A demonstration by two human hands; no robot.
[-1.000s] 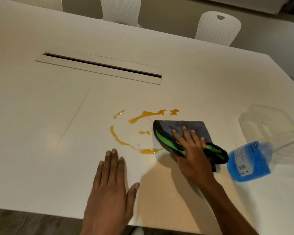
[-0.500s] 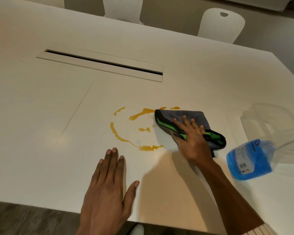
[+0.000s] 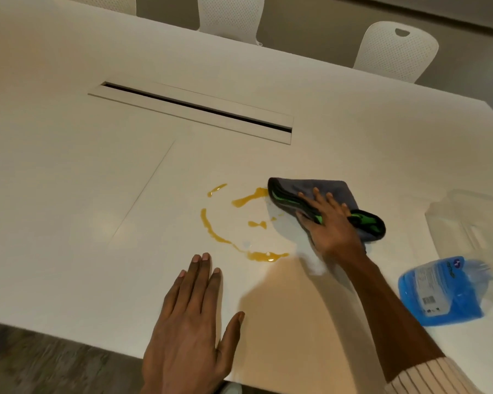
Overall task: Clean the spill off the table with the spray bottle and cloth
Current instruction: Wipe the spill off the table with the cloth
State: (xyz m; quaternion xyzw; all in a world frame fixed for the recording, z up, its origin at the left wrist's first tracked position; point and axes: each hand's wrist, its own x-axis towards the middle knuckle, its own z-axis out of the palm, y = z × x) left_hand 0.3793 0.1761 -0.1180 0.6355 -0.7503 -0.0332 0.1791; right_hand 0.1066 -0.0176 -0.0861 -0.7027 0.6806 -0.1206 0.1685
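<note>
An orange spill point(image 3: 241, 224) lies in a broken ring on the white table point(image 3: 69, 194). My right hand point(image 3: 329, 226) presses flat on a folded grey cloth with green and black trim point(image 3: 319, 191) at the ring's right edge. My left hand point(image 3: 192, 325) rests flat on the table near the front edge, fingers apart, holding nothing. A spray bottle of blue liquid point(image 3: 439, 288) lies at the right, its top cut off by the frame edge.
A clear plastic container point(image 3: 467, 220) sits at the far right behind the bottle. A long cable slot point(image 3: 197, 109) runs across the table's middle. White chairs point(image 3: 396, 49) stand along the far side. The table's front edge is just below my left hand.
My right hand has slid the cloth away from me over the spill's upper right part, and the orange marks there are gone. The left hand has stayed flat on the table.
</note>
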